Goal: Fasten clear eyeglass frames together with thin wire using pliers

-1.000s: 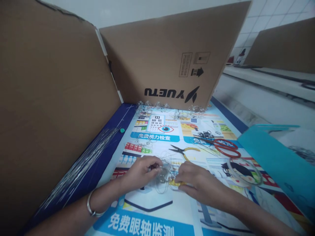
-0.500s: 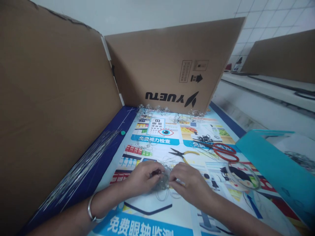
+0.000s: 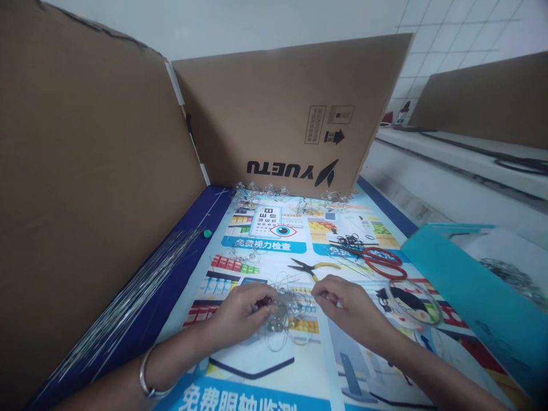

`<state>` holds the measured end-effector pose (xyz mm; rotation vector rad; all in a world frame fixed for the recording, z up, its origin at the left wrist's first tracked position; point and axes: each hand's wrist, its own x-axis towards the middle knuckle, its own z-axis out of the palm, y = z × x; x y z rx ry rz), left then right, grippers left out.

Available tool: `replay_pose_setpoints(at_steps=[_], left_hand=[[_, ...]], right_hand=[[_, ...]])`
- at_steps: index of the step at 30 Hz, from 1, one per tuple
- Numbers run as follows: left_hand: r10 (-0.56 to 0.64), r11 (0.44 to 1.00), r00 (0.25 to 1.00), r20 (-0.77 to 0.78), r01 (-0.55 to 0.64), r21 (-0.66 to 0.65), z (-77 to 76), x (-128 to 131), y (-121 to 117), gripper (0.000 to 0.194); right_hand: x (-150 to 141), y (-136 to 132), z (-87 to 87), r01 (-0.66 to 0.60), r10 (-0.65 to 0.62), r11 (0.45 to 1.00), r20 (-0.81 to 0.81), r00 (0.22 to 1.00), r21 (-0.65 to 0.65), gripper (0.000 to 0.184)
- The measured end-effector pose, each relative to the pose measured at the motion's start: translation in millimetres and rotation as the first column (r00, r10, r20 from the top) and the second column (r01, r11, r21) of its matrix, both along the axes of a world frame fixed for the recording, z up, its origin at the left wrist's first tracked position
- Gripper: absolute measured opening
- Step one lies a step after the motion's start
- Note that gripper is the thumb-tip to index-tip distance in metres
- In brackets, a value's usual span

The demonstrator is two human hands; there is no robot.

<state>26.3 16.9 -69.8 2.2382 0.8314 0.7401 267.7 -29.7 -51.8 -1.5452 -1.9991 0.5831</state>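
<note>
My left hand (image 3: 248,311) is closed, its thumb and fingers pinching the left side of a tangled piece of thin silvery wire with clear beads or loops (image 3: 280,317). To the right of that piece, my right hand (image 3: 345,305) has its fingers curled and pressed together; whatever it pinches is too fine to see. Loose wire ends and round loops stick out of the piece between the hands and below them. Just beyond the hands lie pliers with yellow handles (image 3: 327,265), their jaws apart. Scissors with red handles (image 3: 383,264) rest farther right.
Long straight wires (image 3: 137,297) lie along the left edge beside a cardboard wall (image 3: 85,171). Black wire loops (image 3: 351,241) sit near the scissors. More wire pieces (image 3: 268,188) line the back cardboard. A clear ring (image 3: 434,314) and a teal box (image 3: 462,285) holding wire coils stand right.
My right hand has drawn away to the right from the wire piece, widening the gap between my hands. My left hand stays on the piece. The view has shifted slightly.
</note>
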Motion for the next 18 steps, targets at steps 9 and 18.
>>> replay_pose_setpoints(at_steps=[9,18], left_hand=[[0.027,0.999,0.999,-0.022,-0.028,-0.022,4.1,2,-2,0.012],[0.028,1.0,1.0,0.015,-0.028,-0.006,0.4,4,-4,0.017]], right_hand=[[-10,-4,-6.8,-0.058,0.058,0.998,0.038,0.998,-0.009,0.016],[-25,-8,-9.2,-0.125,0.117,0.984,0.063,0.991,0.129,0.017]])
